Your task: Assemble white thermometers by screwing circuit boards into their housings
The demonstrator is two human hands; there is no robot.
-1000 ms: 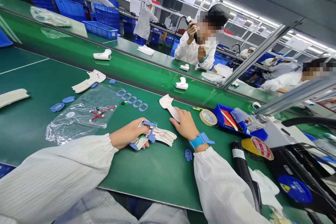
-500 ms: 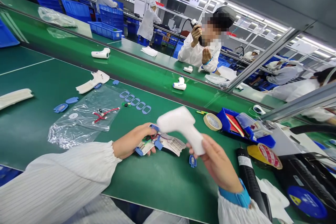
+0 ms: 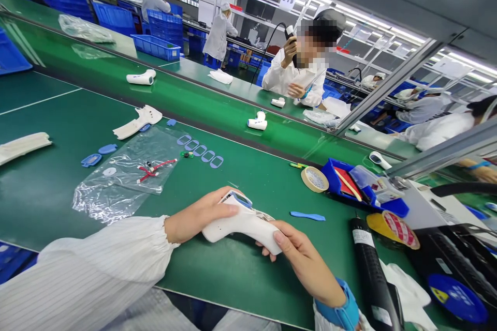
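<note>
A white gun-shaped housing (image 3: 244,221) with a blue-framed display is held between both hands above the green mat. My left hand (image 3: 207,211) wraps round its wide display end, the thumb on the white shell. Fingers of my right hand (image 3: 289,243) close round the handle end. Part of the inside shows along the upper edge, so the shell halves look slightly apart there. Right of the housing lies a blue strip-like piece (image 3: 307,215). Beyond my left hand are a clear plastic bag (image 3: 128,176) with red wires and a row of blue oval rings (image 3: 200,150).
White shell pieces (image 3: 137,121) lie at the left. A green conveyor (image 3: 209,108) carries white devices. At the right are a tape roll (image 3: 314,179), a blue tray (image 3: 337,176), yellow tape (image 3: 392,230) and a black electric screwdriver (image 3: 368,264). A person (image 3: 298,70) sits across.
The white shell has come down onto the part in my left hand, covering its wires. The blue strip now shows on the mat. Devices on the conveyor have shifted left.
</note>
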